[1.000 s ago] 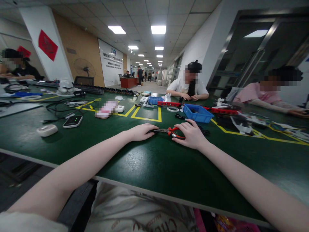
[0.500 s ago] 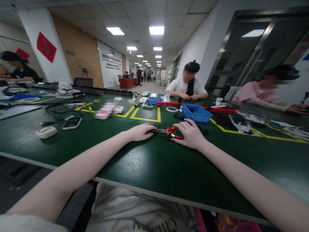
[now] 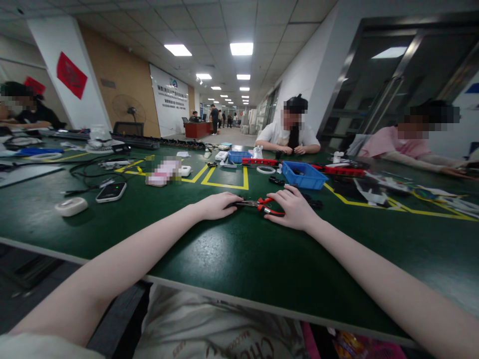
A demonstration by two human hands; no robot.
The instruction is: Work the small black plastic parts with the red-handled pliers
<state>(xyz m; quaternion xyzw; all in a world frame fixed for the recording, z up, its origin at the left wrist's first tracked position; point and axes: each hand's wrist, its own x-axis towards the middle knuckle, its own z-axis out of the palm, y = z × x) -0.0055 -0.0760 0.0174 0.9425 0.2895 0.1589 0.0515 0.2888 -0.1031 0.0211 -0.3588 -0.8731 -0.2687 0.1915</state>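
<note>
My right hand (image 3: 294,208) is closed around the red-and-black handles of needle-nose pliers (image 3: 261,203). The jaws of the pliers point left, and the handles are spread a little. My left hand (image 3: 217,206) pinches a small dark piece (image 3: 235,203) at the jaw tips; its kind is too small to make out. Both hands are low over the green table (image 3: 224,259). Just beyond my right hand is a blue bin (image 3: 305,175) with dark items inside, and some black parts (image 3: 313,202) lie beside that hand.
To the left lie a white rounded case (image 3: 71,206), a device with a lit screen (image 3: 111,192) and black cables (image 3: 80,172). Yellow tape (image 3: 224,186) marks the table. A roll of white tape (image 3: 265,170) and red trays (image 3: 260,161) lie farther back. A co-worker (image 3: 294,129) sits opposite.
My hands and the pliers stay in nearly the same place. The view has shifted very slightly. The co-worker at the right has moved a hand a little.
</note>
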